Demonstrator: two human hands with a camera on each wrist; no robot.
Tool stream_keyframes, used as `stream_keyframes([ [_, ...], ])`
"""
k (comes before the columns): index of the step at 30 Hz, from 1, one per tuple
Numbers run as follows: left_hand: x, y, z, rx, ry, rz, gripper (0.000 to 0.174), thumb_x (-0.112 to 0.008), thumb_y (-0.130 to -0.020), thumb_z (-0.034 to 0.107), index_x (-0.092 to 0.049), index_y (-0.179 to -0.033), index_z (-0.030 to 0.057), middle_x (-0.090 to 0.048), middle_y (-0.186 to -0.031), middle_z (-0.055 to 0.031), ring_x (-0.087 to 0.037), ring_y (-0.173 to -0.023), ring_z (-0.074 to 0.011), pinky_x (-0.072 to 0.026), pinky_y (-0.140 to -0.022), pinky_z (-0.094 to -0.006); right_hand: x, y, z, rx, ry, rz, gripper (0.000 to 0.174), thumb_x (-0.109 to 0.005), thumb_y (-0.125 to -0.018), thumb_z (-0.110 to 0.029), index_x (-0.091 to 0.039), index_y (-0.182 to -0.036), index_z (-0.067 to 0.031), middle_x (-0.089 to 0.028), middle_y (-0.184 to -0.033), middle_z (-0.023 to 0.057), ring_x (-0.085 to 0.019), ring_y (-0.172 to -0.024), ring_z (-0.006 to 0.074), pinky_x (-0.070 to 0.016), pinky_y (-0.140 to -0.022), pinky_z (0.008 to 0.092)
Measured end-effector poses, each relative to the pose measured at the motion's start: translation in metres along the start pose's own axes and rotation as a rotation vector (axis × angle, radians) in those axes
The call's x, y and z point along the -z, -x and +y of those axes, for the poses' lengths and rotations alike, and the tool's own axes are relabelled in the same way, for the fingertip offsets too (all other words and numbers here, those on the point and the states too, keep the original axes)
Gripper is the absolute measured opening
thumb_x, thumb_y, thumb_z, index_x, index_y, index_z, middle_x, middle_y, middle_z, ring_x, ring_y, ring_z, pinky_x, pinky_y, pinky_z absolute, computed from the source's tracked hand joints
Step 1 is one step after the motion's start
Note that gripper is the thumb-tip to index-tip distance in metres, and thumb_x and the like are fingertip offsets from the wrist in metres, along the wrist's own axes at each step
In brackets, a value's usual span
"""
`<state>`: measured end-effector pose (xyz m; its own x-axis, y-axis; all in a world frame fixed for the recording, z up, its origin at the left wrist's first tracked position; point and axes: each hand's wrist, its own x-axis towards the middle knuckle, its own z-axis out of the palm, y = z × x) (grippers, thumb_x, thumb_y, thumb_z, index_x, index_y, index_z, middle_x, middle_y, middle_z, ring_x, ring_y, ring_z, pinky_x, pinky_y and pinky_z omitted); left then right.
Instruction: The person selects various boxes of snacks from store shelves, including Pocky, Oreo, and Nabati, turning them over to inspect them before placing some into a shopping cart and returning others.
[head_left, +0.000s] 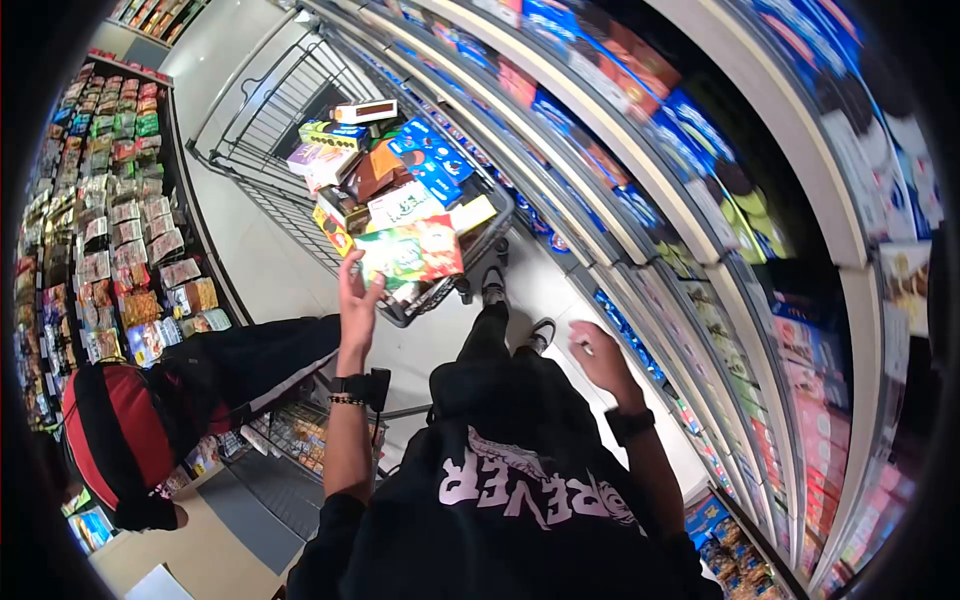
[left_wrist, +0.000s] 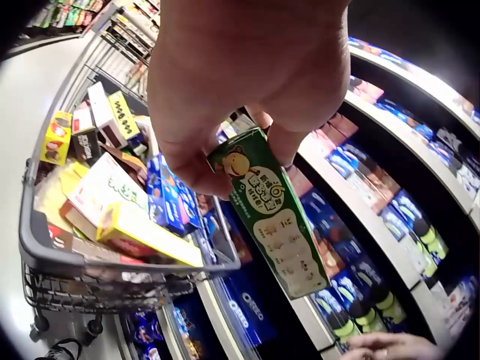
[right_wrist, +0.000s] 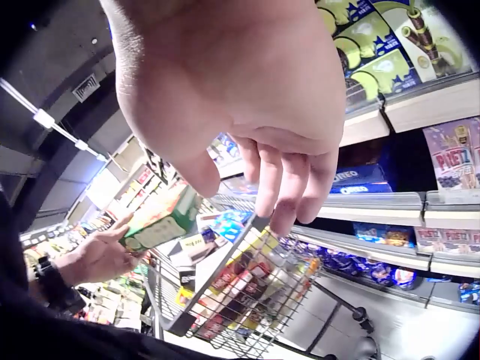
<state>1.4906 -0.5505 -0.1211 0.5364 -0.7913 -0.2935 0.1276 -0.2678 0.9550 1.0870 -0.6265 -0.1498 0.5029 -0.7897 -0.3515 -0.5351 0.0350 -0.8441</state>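
My left hand (head_left: pixel 356 305) grips a green snack box (head_left: pixel 412 250) by one end, with thumb and fingers on opposite sides. In the left wrist view the narrow printed side of the green box (left_wrist: pixel 274 214) faces the camera, showing a cartoon figure and pale panels. The box overlaps the near end of a shopping cart (head_left: pixel 505 215) in the head view. Several snack packages lie heaped in the cart, among them a blue box (head_left: pixel 430 160). My right hand (head_left: pixel 603 360) hangs near the shelves, fingers loosely bent and holding nothing.
Tall shelves (head_left: pixel 640 230) of packaged cookies run along the right. Hanging snack bags fill a rack (head_left: pixel 130 220) on the left. A person with a red and black backpack (head_left: pixel 115 430) is close on my left, by another wire basket or cart (head_left: pixel 290 440). White tile floor shows around my shoes.
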Motion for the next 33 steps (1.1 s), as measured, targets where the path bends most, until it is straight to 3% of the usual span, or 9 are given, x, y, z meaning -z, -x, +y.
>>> stream_keyframes([
  [6,-0.085,0.04,0.022,0.021,0.016,-0.377,0.074,-0.062,-0.09,0.005,-0.019,-0.15,0.0123,-0.049,-0.134,-0.0166,-0.049,-0.12,-0.0219,-0.0417,-0.099,-0.0337,-0.002,0.015,-0.043,0.005,-0.24,0.123,0.06,-0.063,-0.088,-0.013,-0.033,-0.14,-0.005,-0.056,-0.125,0.0148,-0.063,-0.095,0.0208,-0.0495,-0.084,0.0335],
  [10,-0.124,0.042,0.028,-0.012,0.073,-0.762,0.08,-0.064,-0.08,-0.01,-0.026,-0.149,0.0089,-0.047,-0.135,-0.0076,-0.045,-0.123,-0.0183,-0.0385,-0.101,-0.0309,-0.003,0.04,-0.037,-0.156,-0.558,0.225,0.064,-0.059,-0.093,-0.023,-0.027,-0.145,-0.0063,-0.047,-0.137,0.014,-0.057,-0.109,0.0203,-0.0485,-0.086,0.0337],
  [12,-0.142,0.035,0.029,-0.022,0.005,-0.944,0.048,-0.053,-0.071,-0.022,-0.06,-0.111,0.0041,-0.053,-0.12,-0.007,-0.051,-0.117,-0.0192,-0.0389,-0.1,-0.0305,0.001,0.057,-0.034,-0.242,-0.798,0.336,0.064,-0.058,-0.094,-0.026,-0.025,-0.146,-0.0065,-0.045,-0.14,0.0133,-0.055,-0.113,0.0204,-0.048,-0.086,0.0336],
  [15,-0.184,0.03,0.028,-0.146,0.149,-1.171,0.034,-0.053,-0.069,-0.022,-0.037,-0.061,0.0069,-0.054,-0.107,-0.0088,-0.056,-0.108,-0.0257,-0.0433,-0.09,-0.0329,0.001,0.088,-0.039,-0.36,-1.025,0.346,0.064,-0.06,-0.093,-0.025,-0.028,-0.146,-0.0065,-0.043,-0.14,0.015,-0.05,-0.12,0.0194,-0.0449,-0.093,0.0328],
  [19,-0.229,0.036,0.032,-0.132,0.164,-1.508,0.04,-0.051,-0.062,-0.023,-0.031,-0.06,0.0112,-0.057,-0.1,-0.012,-0.055,-0.111,-0.0297,-0.0427,-0.09,-0.0347,-0.015,0.131,-0.046,-0.374,-1.238,0.477,0.061,-0.061,-0.093,-0.015,-0.032,-0.145,-0.008,-0.046,-0.136,0.0111,-0.051,-0.121,0.0195,-0.0473,-0.095,0.0308],
  [22,-0.263,0.067,0.043,-0.045,0.117,-1.577,0.037,-0.041,-0.06,-0.026,-0.039,-0.075,0.0083,-0.055,-0.112,-0.0134,-0.05,-0.122,-0.031,-0.0406,-0.097,-0.0336,-0.023,0.168,-0.038,-0.258,-1.3,0.699,0.061,-0.062,-0.091,-0.012,-0.033,-0.144,-0.0054,-0.046,-0.134,0.013,-0.052,-0.118,0.0198,-0.047,-0.096,0.0328],
  [24,-0.273,0.076,0.015,0.027,-0.047,-1.476,0.052,-0.041,-0.068,-0.025,-0.046,-0.109,0.0064,-0.051,-0.122,-0.0113,-0.047,-0.125,-0.0238,-0.0383,-0.103,-0.0344,-0.022,0.194,-0.05,-0.257,-1.152,0.972,0.062,-0.065,-0.089,-0.007,-0.035,-0.143,-0.0036,-0.048,-0.132,0.0121,-0.052,-0.117,0.0195,-0.0467,-0.097,0.0313],
  [28,-0.313,0.136,0.008,-0.016,-0.127,-1.623,0.074,-0.057,-0.074,-0.014,-0.028,-0.14,0.0063,-0.044,-0.136,-0.012,-0.05,-0.122,-0.0234,-0.0444,-0.096,-0.0333,-0.023,0.241,-0.039,-0.147,-1.269,1.388,0.06,-0.07,-0.084,-0.002,-0.041,-0.137,-0.0038,-0.047,-0.13,0.0081,-0.057,-0.106,0.0158,-0.051,-0.09,0.0301],
  [33,-0.364,0.265,-0.002,0.215,-0.216,-1.876,0.065,-0.064,-0.085,-0.003,-0.029,-0.139,0.0015,-0.052,-0.13,-0.0127,-0.056,-0.113,-0.0225,-0.0466,-0.094,-0.0339,-0.02,0.326,0.016,0.035,-1.102,1.596,0.062,-0.073,-0.081,-0.002,-0.042,-0.135,-0.0072,-0.044,-0.132,0.0081,-0.055,-0.108,0.017,-0.0498,-0.089,0.0293],
])
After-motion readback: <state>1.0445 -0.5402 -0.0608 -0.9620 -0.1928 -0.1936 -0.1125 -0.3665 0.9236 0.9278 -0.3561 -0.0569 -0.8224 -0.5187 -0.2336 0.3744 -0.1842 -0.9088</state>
